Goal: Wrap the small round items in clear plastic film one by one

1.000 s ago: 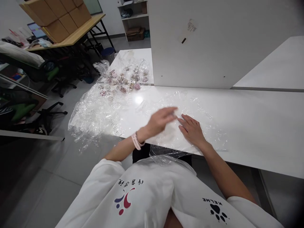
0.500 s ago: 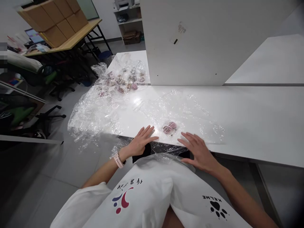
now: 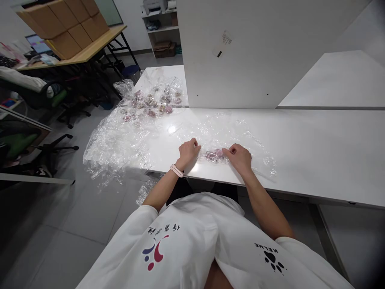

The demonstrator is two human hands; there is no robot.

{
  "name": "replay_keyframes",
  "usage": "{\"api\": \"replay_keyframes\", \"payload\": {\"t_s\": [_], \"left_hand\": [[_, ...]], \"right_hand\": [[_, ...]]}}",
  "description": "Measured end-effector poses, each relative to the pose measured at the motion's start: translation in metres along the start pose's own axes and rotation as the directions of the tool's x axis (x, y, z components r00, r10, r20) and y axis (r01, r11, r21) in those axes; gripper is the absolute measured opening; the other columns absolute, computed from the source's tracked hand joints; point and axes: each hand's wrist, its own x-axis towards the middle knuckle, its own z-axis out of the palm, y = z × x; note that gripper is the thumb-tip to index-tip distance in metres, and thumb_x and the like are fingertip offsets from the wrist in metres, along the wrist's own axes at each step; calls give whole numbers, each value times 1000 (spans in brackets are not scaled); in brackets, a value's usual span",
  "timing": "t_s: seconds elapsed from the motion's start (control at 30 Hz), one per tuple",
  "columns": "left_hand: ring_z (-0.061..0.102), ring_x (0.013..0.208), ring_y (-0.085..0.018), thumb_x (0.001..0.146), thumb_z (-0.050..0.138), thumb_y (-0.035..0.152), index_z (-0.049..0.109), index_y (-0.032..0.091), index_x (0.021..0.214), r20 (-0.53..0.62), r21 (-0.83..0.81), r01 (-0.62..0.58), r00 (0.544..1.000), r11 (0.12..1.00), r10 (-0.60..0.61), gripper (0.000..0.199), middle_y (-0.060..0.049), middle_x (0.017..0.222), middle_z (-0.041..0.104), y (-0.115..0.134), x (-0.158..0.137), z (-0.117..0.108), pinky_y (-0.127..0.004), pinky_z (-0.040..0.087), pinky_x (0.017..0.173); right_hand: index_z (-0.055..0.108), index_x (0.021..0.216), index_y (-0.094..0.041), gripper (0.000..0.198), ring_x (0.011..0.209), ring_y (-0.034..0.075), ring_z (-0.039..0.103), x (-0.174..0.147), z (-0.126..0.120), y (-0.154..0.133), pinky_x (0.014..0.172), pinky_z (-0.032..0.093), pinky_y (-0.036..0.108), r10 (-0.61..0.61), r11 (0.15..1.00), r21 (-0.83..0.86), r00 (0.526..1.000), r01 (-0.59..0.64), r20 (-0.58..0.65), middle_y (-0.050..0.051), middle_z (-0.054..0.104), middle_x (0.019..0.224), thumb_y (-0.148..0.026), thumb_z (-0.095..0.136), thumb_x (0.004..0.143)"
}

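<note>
Two small pinkish round items (image 3: 214,155) lie close together on the white table, with clear plastic film (image 3: 237,136) over them. My left hand (image 3: 189,151) is just left of them, its fingers pinched on the film. On their right side my right hand (image 3: 239,156) pinches the film too, its fingertips close to the pink items. The film spreads out flat and crinkled on the table beyond both hands.
A heap of crumpled clear film (image 3: 120,136) with several pink and brown wrapped items (image 3: 152,104) covers the table's left end and hangs over its edge. A tall white panel (image 3: 228,56) stands behind. Cardboard boxes (image 3: 69,32) sit on a wooden desk at the far left.
Both hands moved forward from the table's front edge and closed from spread fingers into pinches. The film's near part, which hung over the edge, is now folded up over the pink items.
</note>
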Motion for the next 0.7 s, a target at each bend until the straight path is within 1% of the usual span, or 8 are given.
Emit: {"api": "replay_keyframes", "payload": {"t_s": [0.07, 0.13, 0.2, 0.27, 0.37, 0.47, 0.57, 0.7], "left_hand": [[63, 89, -24, 88, 54, 15, 58, 17, 103, -112, 58, -133, 984, 989, 139, 16, -11, 98, 66, 2, -7, 2, -37, 51, 73], [58, 113, -26, 88, 48, 11, 54, 17, 116, -148, 28, -385, 911, 923, 384, 30, -14, 120, 62, 6, -19, 2, -43, 51, 90], [50, 129, -26, 88, 49, 15, 50, 19, 126, -14, -60, -607, 794, 792, 607, 38, -14, 136, 56, 9, -29, 3, -48, 44, 106], [45, 136, -27, 83, 53, 16, 45, 20, 135, 156, -145, -675, 706, 723, 691, 52, -13, 146, 49, 9, -31, 5, -52, 36, 114], [51, 131, -27, 79, 49, 9, 43, 17, 137, 234, -242, -545, 770, 803, 593, 59, -16, 141, 54, 1, -24, 8, -50, 39, 112], [60, 119, -24, 85, 46, 10, 45, 19, 135, 225, -383, -362, 856, 850, 466, 51, -14, 132, 62, -4, -20, 7, -42, 50, 98], [68, 91, -21, 92, 53, 25, 46, 22, 134, 278, -435, -193, 900, 880, 335, 42, -8, 106, 71, -1, -25, 0, -33, 53, 78], [63, 62, -17, 93, 58, 39, 49, 22, 125, 342, -327, -5, 932, 945, 124, 38, 2, 69, 63, 6, -33, -6, -27, 49, 61]], "right_hand": [[60, 85, -22, 20, 70, 17, 56, 3, 4, 2, 65, 36, 29, -6, 1000, -17, 1000, 6, -12, 0, 65, 81, -42, 63, 80], [61, 102, -23, 26, 73, 18, 58, 1, 8, 4, 66, 38, 30, -54, 998, -10, 998, 54, -38, 2, 67, 93, -38, 61, 81], [60, 113, -23, 31, 85, 21, 60, -3, 11, 6, 70, 42, 33, -162, 987, -26, 982, 160, -98, 7, 66, 111, -35, 56, 85], [62, 117, -23, 30, 106, 25, 58, -6, 11, 8, 81, 45, 37, -326, 945, -70, 936, 319, -134, 9, 61, 127, -30, 48, 91], [65, 116, -25, 31, 120, 25, 52, -11, 7, 12, 97, 40, 42, -533, 843, -78, 846, 532, 7, 6, 63, 128, -29, 40, 98], [58, 131, -26, 42, 120, 26, 53, -19, -3, 17, 101, 39, 46, -571, 811, -14, 797, 585, 197, 6, 63, 129, -46, 50, 95], [56, 134, -25, 51, 113, 28, 57, -28, -13, 20, 97, 43, 47, -497, 865, 52, 835, 500, 236, 9, 66, 122, -53, 53, 91], [61, 127, -25, 45, 73, 20, 65, -32, -21, 15, 73, 52, 35, -214, 963, 224, 933, 151, 291, 2, 68, 78, -52, 48, 93]]}}
